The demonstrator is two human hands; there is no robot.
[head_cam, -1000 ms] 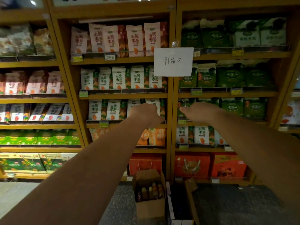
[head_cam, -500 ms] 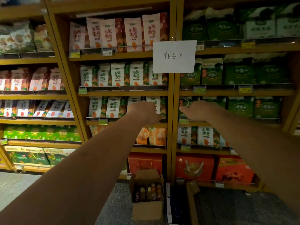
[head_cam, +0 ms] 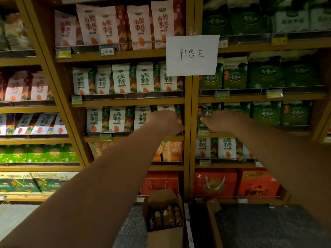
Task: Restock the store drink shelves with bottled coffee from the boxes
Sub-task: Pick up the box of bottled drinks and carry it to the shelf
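An open cardboard box (head_cam: 165,238) stands on the floor at the foot of the shelves. Several bottles of coffee (head_cam: 166,216) with dark and orange-brown contents stand upright inside it. Both my arms are stretched forward at middle-shelf height, well above the box. My left hand (head_cam: 165,122) is in front of the white and orange snack bags and holds nothing; its fingers look loosely curled. My right hand (head_cam: 221,121) hangs before the green bags with relaxed fingers pointing left, also holding nothing.
Wooden shelves (head_cam: 129,102) full of snack bags fill the view. A white paper sign (head_cam: 192,55) with handwriting hangs on the centre post. A second, dark open box (head_cam: 212,207) sits right of the bottle box. Red gift boxes (head_cam: 215,182) line the bottom shelf.
The view has drawn closer to the shelves and shifted slightly right. Both hands stay stretched out side by side at the same shelf, holding nothing.
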